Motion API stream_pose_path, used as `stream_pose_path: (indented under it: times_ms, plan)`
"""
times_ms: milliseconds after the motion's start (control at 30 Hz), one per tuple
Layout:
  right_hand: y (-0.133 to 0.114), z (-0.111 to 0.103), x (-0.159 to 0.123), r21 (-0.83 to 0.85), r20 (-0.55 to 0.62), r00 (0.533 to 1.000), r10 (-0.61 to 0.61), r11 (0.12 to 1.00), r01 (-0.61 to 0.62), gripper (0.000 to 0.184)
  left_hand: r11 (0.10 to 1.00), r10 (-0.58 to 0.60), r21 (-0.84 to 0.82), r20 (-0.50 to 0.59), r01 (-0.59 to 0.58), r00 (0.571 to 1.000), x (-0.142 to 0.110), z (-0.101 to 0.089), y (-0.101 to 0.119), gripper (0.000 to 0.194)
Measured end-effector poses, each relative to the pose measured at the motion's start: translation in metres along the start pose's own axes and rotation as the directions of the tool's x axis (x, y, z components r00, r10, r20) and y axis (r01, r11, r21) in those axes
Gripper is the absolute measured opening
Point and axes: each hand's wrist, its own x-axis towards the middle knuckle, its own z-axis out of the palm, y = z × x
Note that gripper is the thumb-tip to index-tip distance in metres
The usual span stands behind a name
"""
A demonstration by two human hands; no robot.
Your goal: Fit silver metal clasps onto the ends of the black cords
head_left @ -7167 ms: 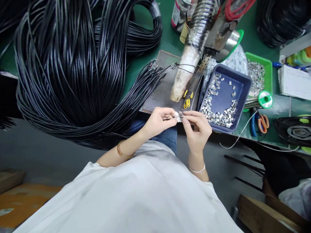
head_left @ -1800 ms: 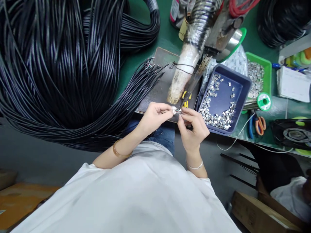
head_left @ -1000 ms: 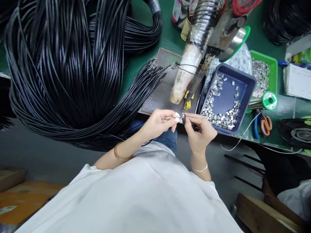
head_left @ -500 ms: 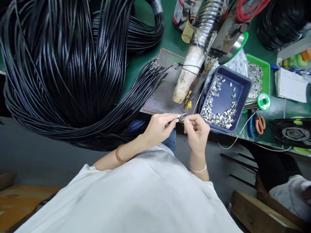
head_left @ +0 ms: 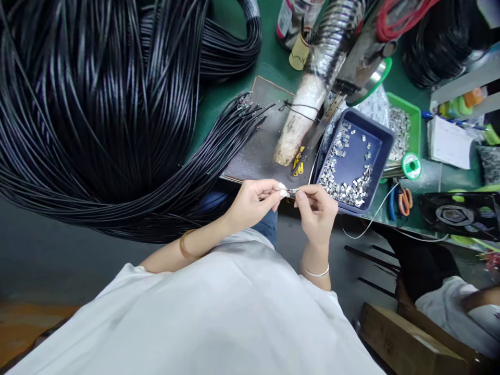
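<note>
"Holding what?"
"The left hand (head_left: 252, 205) and right hand (head_left: 318, 211) pinched a shiny bit (head_left: 292, 190) mid-picture, fingers narrow."
"All done?"
"It looked unfinished; loose metal pieces (head_left: 354, 193) lay in the tray (head_left: 350, 162), right of centre."

Glossy, smooth black plastic-looking sheathing is seen on the cables (head_left: 105, 120) at upper left; small shiny metal pieces (head_left: 353, 192) are held in a smooth blue plastic tray (head_left: 385, 151) at right.

A workshop is shown, marked by bundled black cables (head_left: 97, 104), a tray (head_left: 385, 151) of metal pieces and a duct (head_left: 332, 47).
</note>
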Motion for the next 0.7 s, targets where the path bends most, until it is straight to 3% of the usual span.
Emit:
stream_pose_path:
  times_ms: [67,133,233,300,533,700]
  plan:
    - [0.001,0.000,-0.003,-0.127,-0.039,0.997,-0.073,0.990,0.068,0.010,0.991,-0.070,-0.115,0.001,0.069,0.998,0.002,0.000,0.001,0.020]
    - [0.002,0.001,-0.005,-0.168,-0.124,0.984,-0.126,0.980,0.104,0.006,0.989,-0.072,-0.130,-0.060,0.064,0.996,0.004,0.001,0.002,0.018]
    - [0.005,0.004,-0.008,-0.040,-0.315,0.935,-0.162,0.987,0.158,0.023,0.994,-0.055,-0.105,-0.133,0.041,0.990,0.007,0.003,0.004,0.017]
    - [0.007,0.007,-0.010,-0.011,-0.375,0.909,-0.183,0.981,0.193,0.030,0.993,-0.057,-0.110,-0.141,0.042,0.988,0.008,0.003,0.004,0.017]
    - [0.012,0.012,-0.004,-0.270,-0.201,0.903,-0.380,0.907,0.322,0.015,0.999,0.004,0.046,-0.141,0.003,0.990,0.008,0.001,-0.005,0.017]
    - [0.012,0.019,-0.001,-0.241,-0.224,0.916,-0.333,0.930,0.279,0.015,0.996,0.017,0.090,-0.164,-0.002,0.986,0.010,0.002,-0.007,0.011]
